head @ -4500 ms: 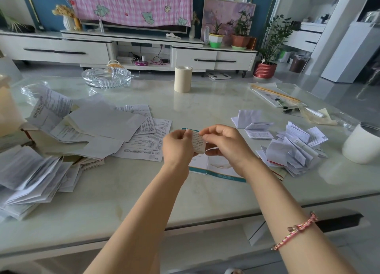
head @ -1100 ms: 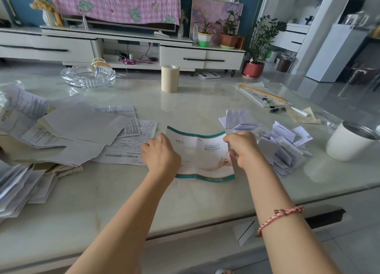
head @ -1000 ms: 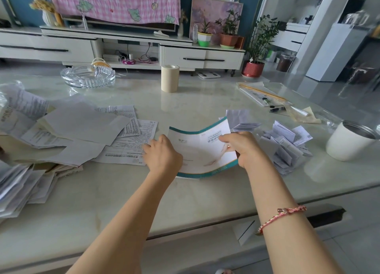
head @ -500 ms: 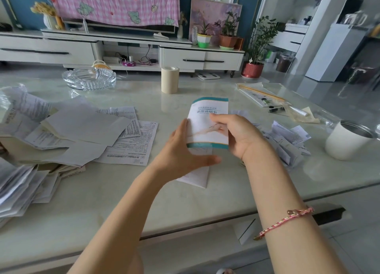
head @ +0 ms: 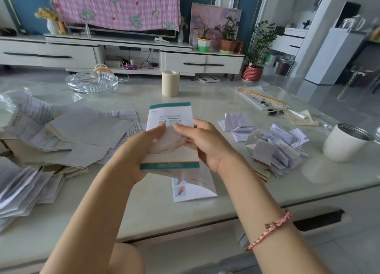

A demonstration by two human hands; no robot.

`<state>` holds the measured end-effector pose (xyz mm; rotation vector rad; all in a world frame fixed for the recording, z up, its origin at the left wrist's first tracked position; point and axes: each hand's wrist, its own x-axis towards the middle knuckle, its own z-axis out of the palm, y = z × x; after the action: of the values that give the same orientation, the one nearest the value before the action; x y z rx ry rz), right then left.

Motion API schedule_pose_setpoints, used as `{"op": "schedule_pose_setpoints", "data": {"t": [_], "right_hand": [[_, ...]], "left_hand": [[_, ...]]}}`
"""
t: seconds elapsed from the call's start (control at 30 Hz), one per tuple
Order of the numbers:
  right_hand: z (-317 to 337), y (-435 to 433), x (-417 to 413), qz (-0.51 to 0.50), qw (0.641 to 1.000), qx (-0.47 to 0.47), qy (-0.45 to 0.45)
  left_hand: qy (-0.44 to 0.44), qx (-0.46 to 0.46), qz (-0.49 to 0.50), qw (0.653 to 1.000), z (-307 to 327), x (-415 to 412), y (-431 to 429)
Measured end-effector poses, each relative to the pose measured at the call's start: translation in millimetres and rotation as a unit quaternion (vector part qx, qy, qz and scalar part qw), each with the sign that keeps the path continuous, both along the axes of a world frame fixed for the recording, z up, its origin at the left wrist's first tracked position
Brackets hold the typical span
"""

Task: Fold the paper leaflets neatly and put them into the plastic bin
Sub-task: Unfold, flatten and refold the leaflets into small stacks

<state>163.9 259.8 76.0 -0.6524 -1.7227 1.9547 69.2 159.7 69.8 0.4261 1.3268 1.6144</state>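
The work surface is a table with a pale, glossy, stone-patterned top that reflects the objects on it. Behind it stand a long white media console with dark bar handles, a screen draped in a pink checked cloth, and potted plants. The floor is polished grey tile.

The leaflet is held above the table centre, raised off the surface. It is smooth, coated paper, rectangular, white with teal bands at the top and bottom edges. The left hand grips its lower left edge, thumb laid on the front face. The right hand grips its right edge, thumb on the front and fingers curled behind. The two thumb tips nearly meet at mid-face. A printed panel shows below the hands; whether it belongs to the same leaflet cannot be told.

Left of the hands lie loose flat sheets of thin matte paper, overlapping. To the right sits a heap of small folded leaflets, creased and angular. A ribbed glass dish, a beige cylindrical roll and a white cup with a metallic rim also stand on the table. A braided pink bracelet circles the right wrist.
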Motion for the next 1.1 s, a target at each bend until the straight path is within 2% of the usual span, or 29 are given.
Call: {"op": "schedule_pose_setpoints", "data": {"t": [0.1,0.2,0.27,0.37,0.5,0.7,0.8,0.97,1.1], "right_hand": [[3,6,5,-0.096,0.983,0.145,-0.051],[4,28,17,-0.210,0.943,0.241,-0.095],[-2,43,25,-0.216,0.947,0.193,-0.141],[-16,51,30,-0.143,0.969,0.048,-0.195],[-25,45,28,-0.065,0.983,-0.019,-0.171],[-3,30,22,-0.109,0.986,0.059,-0.113],[9,12,15,-0.060,0.990,0.099,-0.080],[2,-13,2,-0.038,0.963,0.242,-0.109],[-3,-7,3,-0.071,0.964,0.237,-0.092]], "left_hand": [[0.017,0.008,0.038,0.999,-7,-12,-2],[0.037,0.021,0.049,0.998,-7,-16,-4],[0.036,0.035,0.050,0.997,-6,-16,-4],[0.048,0.038,0.056,0.997,-6,-17,-3],[0.051,0.024,0.084,0.995,-6,-18,-3],[0.136,-0.024,0.175,0.975,-9,-8,1],[0.107,-0.022,0.157,0.982,-8,0,9],[0.045,0.051,0.084,0.994,-4,10,12],[0.037,0.056,0.096,0.993,-4,12,12]]}}
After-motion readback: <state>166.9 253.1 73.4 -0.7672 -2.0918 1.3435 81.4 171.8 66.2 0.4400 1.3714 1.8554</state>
